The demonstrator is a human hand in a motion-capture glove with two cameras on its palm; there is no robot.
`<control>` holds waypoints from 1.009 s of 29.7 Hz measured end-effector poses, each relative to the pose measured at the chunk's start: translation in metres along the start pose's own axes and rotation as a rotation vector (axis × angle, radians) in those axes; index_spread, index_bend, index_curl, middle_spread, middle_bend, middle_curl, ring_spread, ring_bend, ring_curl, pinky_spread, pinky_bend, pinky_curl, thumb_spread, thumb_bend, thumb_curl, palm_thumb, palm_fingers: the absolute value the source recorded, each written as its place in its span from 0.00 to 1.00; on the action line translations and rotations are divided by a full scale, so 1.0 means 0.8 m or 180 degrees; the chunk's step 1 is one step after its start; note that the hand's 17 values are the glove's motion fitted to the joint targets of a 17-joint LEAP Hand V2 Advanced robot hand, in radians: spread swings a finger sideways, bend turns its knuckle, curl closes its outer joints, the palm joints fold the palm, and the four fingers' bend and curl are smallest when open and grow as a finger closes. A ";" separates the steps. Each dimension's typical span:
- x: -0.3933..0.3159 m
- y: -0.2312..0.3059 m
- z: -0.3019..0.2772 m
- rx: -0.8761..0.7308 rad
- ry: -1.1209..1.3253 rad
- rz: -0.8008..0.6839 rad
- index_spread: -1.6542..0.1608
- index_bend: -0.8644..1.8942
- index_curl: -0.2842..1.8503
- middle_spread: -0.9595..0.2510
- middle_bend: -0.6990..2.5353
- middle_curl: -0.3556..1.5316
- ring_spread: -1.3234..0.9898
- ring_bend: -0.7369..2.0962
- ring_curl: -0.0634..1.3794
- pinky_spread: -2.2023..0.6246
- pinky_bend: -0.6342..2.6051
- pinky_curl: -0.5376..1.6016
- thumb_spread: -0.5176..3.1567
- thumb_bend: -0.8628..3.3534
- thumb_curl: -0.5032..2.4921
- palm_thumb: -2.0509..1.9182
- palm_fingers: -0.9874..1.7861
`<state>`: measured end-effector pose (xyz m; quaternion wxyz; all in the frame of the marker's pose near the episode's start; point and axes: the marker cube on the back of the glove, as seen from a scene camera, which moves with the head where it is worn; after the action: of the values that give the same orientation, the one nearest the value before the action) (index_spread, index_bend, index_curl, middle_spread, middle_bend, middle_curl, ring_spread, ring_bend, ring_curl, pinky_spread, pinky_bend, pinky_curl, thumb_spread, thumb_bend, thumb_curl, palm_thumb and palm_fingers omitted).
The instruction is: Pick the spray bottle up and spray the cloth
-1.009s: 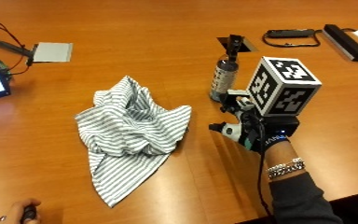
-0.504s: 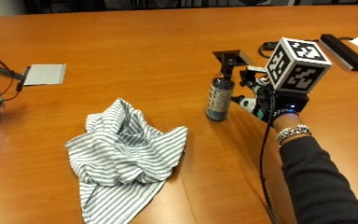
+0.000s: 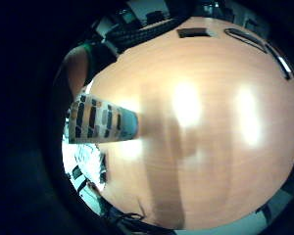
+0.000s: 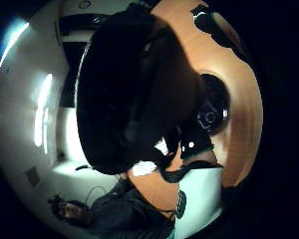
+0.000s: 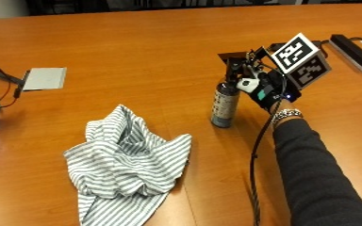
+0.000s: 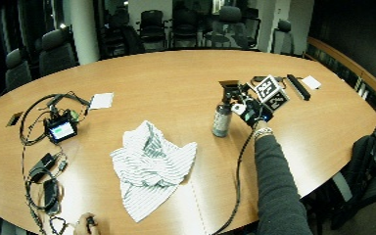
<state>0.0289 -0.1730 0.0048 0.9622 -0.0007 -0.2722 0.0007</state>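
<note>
Your right hand (image 5: 260,85) has its fingers around the spray bottle (image 5: 225,101) head; bottle upright on the desk (image 5: 137,52). Cloth (image 5: 127,162) lies well apart, toward your left: aim that way.

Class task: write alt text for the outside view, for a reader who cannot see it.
A gloved right hand grips the top of a spray bottle standing upright on a wooden table. A crumpled striped cloth lies apart from it, nearer the camera.

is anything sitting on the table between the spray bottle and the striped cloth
Nothing visible does. Bare wood of the table separates the spray bottle, at the gloved right hand, from the crumpled cloth.
</note>
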 end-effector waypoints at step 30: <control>0.093 0.049 0.064 0.1447 -0.0078 0.0003 0.75 0.38 0.33 0.61 0.32 0.42 0.49 0.45 0.33 0.70 0.33 0.43 0.34 0.20 0.35 0.76 0.83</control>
<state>0.0655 -0.1337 0.0873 0.9343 0.2160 -0.2768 0.0625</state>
